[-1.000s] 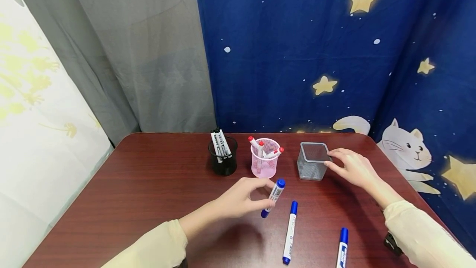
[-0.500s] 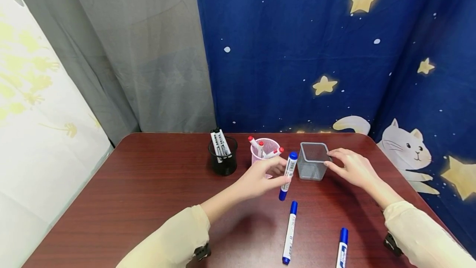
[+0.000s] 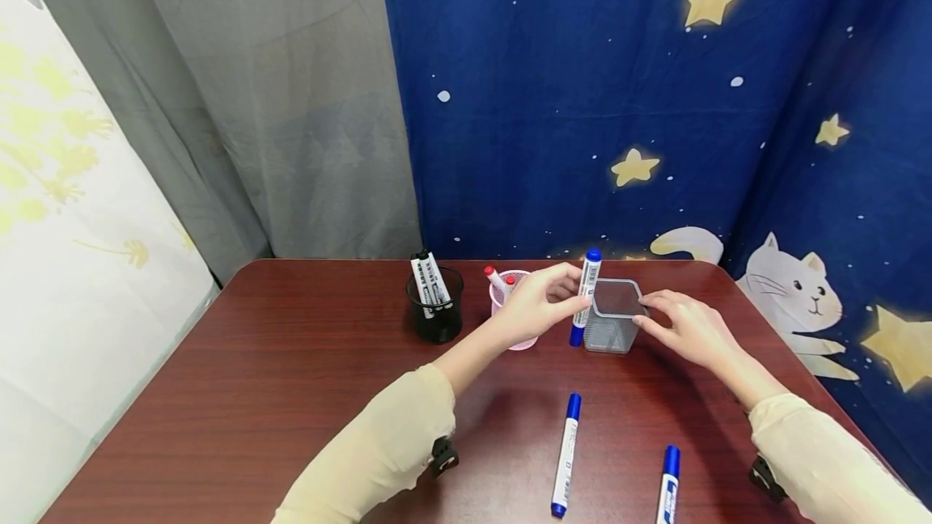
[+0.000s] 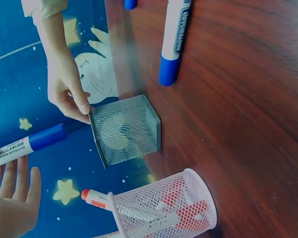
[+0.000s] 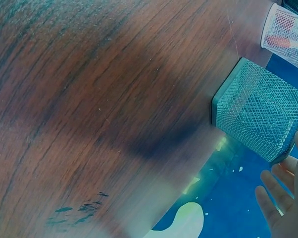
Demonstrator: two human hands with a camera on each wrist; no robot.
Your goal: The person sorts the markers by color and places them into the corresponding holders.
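My left hand (image 3: 537, 303) pinches a whiteboard marker (image 3: 586, 297) with a blue cap, nearly upright, in front of the left side of a grey square mesh pen holder (image 3: 612, 334). The left wrist view shows this blue marker (image 4: 32, 141) between thumb and fingers, apart from the mesh holder (image 4: 126, 131). At the holder's right rim, my right hand (image 3: 688, 326) holds the corner with thumb and fingers. In the right wrist view, the right hand (image 5: 290, 186) is partly cut off, at the rim of the holder (image 5: 260, 109). No marker shows inside the holder.
Two blue-capped markers, one near the middle (image 3: 565, 455) and one farther right (image 3: 667, 485), lie on the brown table (image 3: 291, 395). A pink mesh cup (image 4: 164, 208) holds red markers, partly behind my left hand. A black mesh cup (image 3: 437, 326) with black markers stands left.
My left hand has carried the blue marker up, away and to the right, from above the table to beside the grey holder, turning it more upright. The right hand has stayed at the rim.
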